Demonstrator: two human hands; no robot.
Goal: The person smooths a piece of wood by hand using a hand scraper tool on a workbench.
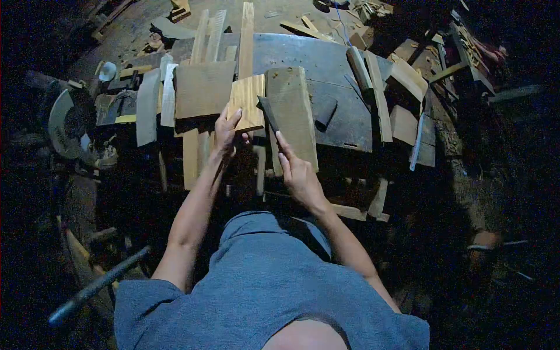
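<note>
Far left: large round disc, upright, partly lost in the dark. Below it, a bluish metal bar, slanting. Near the disc, a small white round object; what it is, cannot tell.

Left part of the worktop: a grey board lying lengthwise, its near end past the edge. Just right of it, a whitish strip, then a wide brown board across several narrow lengths of wood.

Centre: left hand holds the pale wood piece, striped grain, over the near side of the worktop. Grip clamped on its lower left side, thumb on the upper face. Beyond the piece, a long narrow plank runs away from the person.

Right hand closed round the near end of a dark flat tool, forefinger laid along it. Tool slants up and left, tip at the right edge of the pale wood piece; touching or just short, cannot tell. Beneath the tool, a broad weathered board.

Further right: a dark curved block on the bare metal-looking surface, then a long slat, a squarish block and a thin light-blue strip pointing toward the near edge.
</note>
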